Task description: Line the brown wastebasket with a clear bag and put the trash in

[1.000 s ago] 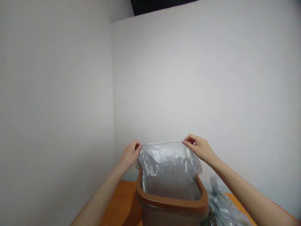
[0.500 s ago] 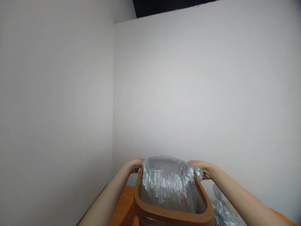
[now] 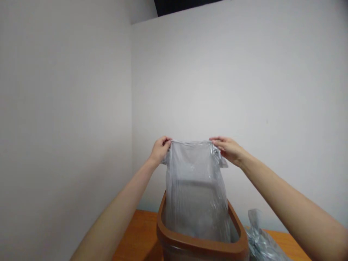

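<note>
A translucent grey plastic bin bag (image 3: 194, 177) is stretched upright, its lower part inside a trash bin (image 3: 201, 246) with a brown rim. My left hand (image 3: 161, 149) pinches the bag's top left corner between thumb and fingers. At the top right corner, my right hand (image 3: 226, 148) grips the bag the same way, with some of the plastic bunched beneath its fingers. The bag's top edge runs taut between both hands, above the bin's far rim. Its lower end inside the bin is hidden by the near rim.
To the right of the bin lies a knotted, crumpled grey plastic bag (image 3: 262, 241). Everything stands on an orange-brown wooden table (image 3: 136, 235). White walls (image 3: 231, 83) meet in a corner behind and to the left.
Both hands have risen from the bin's far rim, pulling the bag's edge up off it. The bag, draped over that rim before, now stands stretched above it.
</note>
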Tool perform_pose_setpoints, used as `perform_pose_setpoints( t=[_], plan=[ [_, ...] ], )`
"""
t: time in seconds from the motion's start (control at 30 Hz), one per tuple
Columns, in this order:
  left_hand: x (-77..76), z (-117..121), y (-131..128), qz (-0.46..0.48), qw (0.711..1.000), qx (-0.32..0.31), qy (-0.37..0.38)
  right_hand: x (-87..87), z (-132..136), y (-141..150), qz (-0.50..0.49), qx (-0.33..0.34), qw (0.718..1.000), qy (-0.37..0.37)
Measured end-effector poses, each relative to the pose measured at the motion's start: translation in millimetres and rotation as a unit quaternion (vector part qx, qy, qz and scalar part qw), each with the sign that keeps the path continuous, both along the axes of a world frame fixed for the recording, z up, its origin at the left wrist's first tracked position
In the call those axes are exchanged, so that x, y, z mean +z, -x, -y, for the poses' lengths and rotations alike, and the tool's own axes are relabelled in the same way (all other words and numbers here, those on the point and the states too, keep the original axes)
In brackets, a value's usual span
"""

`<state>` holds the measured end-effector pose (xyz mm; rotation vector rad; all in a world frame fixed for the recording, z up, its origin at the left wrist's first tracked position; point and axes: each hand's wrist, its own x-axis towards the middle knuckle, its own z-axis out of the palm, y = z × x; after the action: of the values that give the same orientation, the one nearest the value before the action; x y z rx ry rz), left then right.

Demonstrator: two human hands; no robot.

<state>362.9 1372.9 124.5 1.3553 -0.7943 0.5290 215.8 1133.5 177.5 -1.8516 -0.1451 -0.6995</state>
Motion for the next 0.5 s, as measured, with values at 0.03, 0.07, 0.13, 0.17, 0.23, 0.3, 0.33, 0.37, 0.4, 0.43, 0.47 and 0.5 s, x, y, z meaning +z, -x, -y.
perform_pose_setpoints(
  t=[0.03,0.07,0.13,0.17,0.23,0.3,0.33,0.37,0.4,0.43,0.47,0.5],
  plan=[
    [-9.7,-18,1,0.014,0.999,-0.001,0.052,-6.9,-8,11,0.037,0.035,0.999,-0.010],
    [-21.6,-39,-4,0.027,0.994,0.002,0.109,-16.5,-15,19,0.076,0.068,0.995,-0.016],
    [-52.3,-87,-30,0.042,0.973,0.011,0.226,-44.7,-24,17,0.185,0.165,0.969,-0.026],
    [-71.4,-112,-48,0.042,0.959,0.014,0.280,-62.9,-26,8,0.208,0.161,0.965,-0.008],
    [-116.0,-159,-83,0.021,0.931,0.016,0.364,-102.5,-23,-17,0.179,0.124,0.974,0.067],
    [-165.4,-197,-106,-0.017,0.905,0.013,0.424,-138.6,-21,-42,0.057,0.074,0.979,0.182],
    [-189.6,-213,-111,-0.043,0.897,0.006,0.440,-152.9,-24,-50,-0.011,0.061,0.969,0.239],
    [-212.1,-226,-113,-0.070,0.889,0.001,0.452,-163.9,-33,-56,-0.067,0.054,0.954,0.287],
    [-232.0,-238,-112,-0.098,0.883,-0.005,0.458,-171.5,-46,-59,-0.107,0.056,0.939,0.321],
    [-248.8,-248,-110,-0.128,0.880,-0.012,0.457,-175.7,-65,-59,-0.130,0.067,0.928,0.343],
    [-262.2,-259,-109,-0.157,0.878,-0.019,0.452,-176.5,-88,-59,-0.142,0.083,0.920,0.355],
    [-272.7,-269,-110,-0.186,0.877,-0.025,0.443,-174.1,-115,-60,-0.148,0.102,0.917,0.356]
  ],
)
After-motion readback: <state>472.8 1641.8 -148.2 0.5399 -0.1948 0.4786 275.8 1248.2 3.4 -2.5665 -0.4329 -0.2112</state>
